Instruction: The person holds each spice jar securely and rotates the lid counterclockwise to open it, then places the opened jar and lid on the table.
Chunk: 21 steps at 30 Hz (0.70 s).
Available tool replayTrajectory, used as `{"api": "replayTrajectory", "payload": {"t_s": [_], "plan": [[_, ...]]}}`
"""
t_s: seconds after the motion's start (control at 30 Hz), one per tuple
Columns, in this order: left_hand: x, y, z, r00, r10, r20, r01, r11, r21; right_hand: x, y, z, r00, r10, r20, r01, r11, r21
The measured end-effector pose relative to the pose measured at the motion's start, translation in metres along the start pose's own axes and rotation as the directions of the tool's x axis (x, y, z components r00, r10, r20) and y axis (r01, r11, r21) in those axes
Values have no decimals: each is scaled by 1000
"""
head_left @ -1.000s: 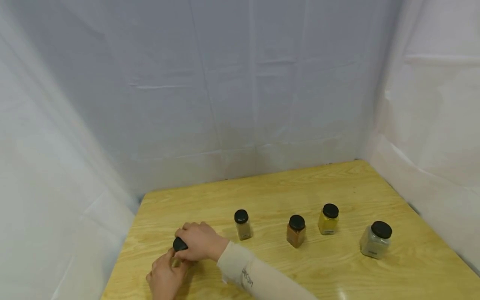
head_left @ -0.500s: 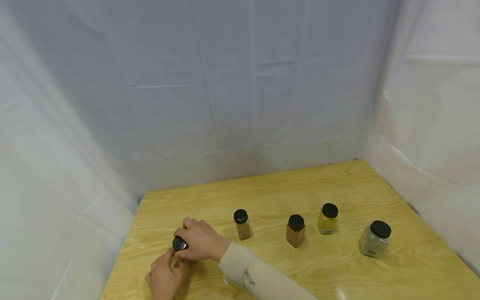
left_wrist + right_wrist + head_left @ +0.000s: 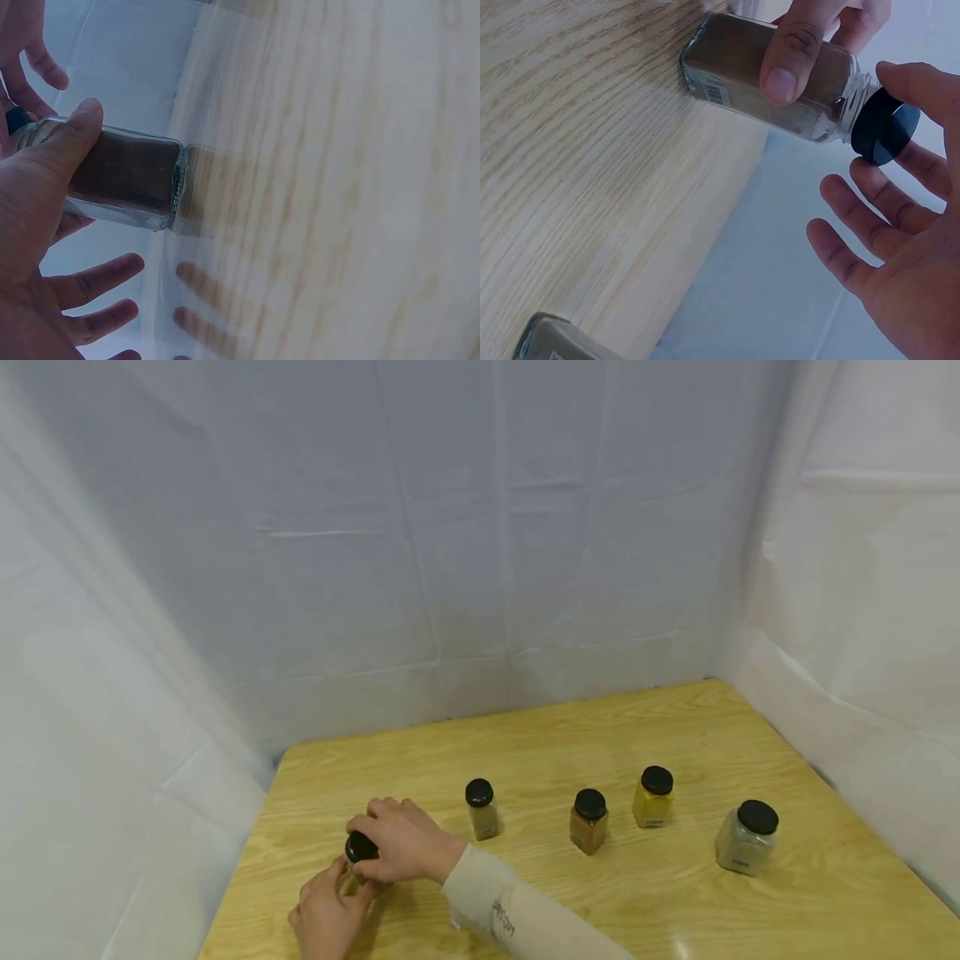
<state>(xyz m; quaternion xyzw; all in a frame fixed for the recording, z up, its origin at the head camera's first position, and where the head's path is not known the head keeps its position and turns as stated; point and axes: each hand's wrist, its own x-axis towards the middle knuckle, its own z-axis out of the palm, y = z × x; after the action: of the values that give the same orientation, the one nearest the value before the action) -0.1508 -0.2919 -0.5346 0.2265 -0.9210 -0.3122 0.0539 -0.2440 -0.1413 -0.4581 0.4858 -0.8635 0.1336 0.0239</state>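
Observation:
A glass spice jar [image 3: 765, 71] of brown powder stands on the wooden table [image 3: 600, 727] near its left edge. My left hand [image 3: 330, 910] grips the jar's body [image 3: 124, 184], thumb across the glass. My right hand [image 3: 405, 843] reaches over from the right and pinches the jar's black lid [image 3: 362, 847] between thumb and fingers. In the right wrist view the lid [image 3: 885, 127] sits at the top of the threaded neck, slightly askew. I cannot tell whether it is free of the threads.
Several more black-lidded spice jars stand in a loose row to the right: a tan one [image 3: 481, 808], a brown one [image 3: 588, 820], a yellow one [image 3: 654, 797] and a larger grey one [image 3: 747, 837]. White cloth walls close in the table's back and sides.
My right hand has shifted slightly on the lid, as if turning it. The jar and my left hand stay in the same spot.

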Motion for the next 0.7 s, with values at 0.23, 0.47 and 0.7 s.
{"api": "replayTrajectory", "payload": {"t_s": [0.23,0.47,0.7], "plan": [[0,1,-1,1000,-16,16,16,1000,-3,-4,1,-5,1000,0,6,0,999,34],[0,2,1,1000,-6,-13,6,1000,17,-10,5,-8,1000,7,7,-7,999,52],[-2,3,0,1000,-18,-2,18,1000,21,-15,6,-8,1000,14,10,-15,998,63]]}}
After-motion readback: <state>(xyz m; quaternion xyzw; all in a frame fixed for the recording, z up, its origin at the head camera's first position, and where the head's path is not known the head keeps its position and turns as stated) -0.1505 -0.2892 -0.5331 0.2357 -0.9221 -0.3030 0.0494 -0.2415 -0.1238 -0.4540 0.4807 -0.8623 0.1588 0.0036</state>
